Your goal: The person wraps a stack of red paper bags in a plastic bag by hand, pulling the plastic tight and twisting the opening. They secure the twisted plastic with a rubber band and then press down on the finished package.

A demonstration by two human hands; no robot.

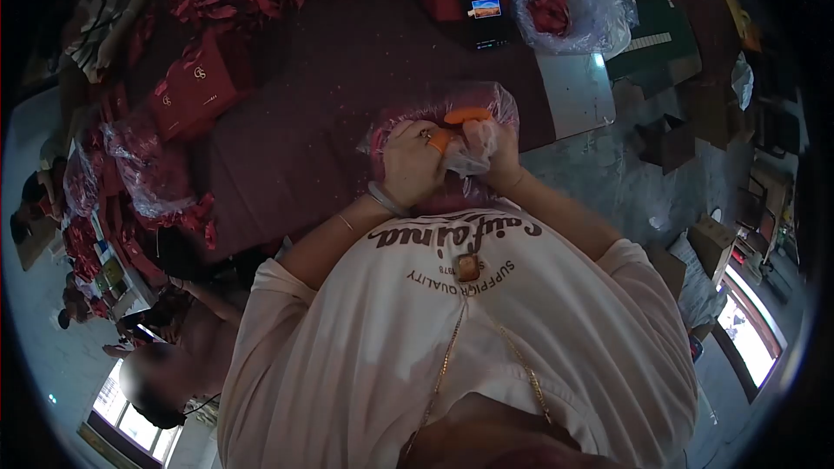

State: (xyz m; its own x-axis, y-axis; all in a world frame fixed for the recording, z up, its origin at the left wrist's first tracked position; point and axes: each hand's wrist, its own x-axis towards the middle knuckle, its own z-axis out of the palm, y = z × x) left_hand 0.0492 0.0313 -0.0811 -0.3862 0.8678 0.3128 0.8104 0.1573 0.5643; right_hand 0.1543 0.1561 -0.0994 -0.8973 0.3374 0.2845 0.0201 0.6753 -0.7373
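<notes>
Tabletop with dark red covering (304, 122), specked with small pale bits; grey floor (599, 178) beyond its right edge.

Head view, sole view.

Principal item: clear plastic bag (447, 194), red contents, lying on the covering at the near side, just in front of the wearer's shirt (482, 330). Film (473, 152) bunched upward between the hands.

Left hand (413, 165): fingers curled, gripping the bunched film from the left; tips partly hidden. Right hand (501, 156): fingers closed on the same film from the right. Orange piece (469, 115) by the right fingers, second orange piece (440, 141) by the left; tool or finger covers, cannot tell.

Handling, as judged: bag mouth being worked. Even tension suits thin film; bunch kept low and tight, contents pressed flat, no sharp tugs that might tear.

Edges and room: right table edge near the right hand, so leftward travel is safer. Broad stretch of covering between left hand and red carton (204, 82). Forward, well apart: phone (486, 13) and large plastic bundle (569, 0). White panel (578, 91) to the right.
</notes>
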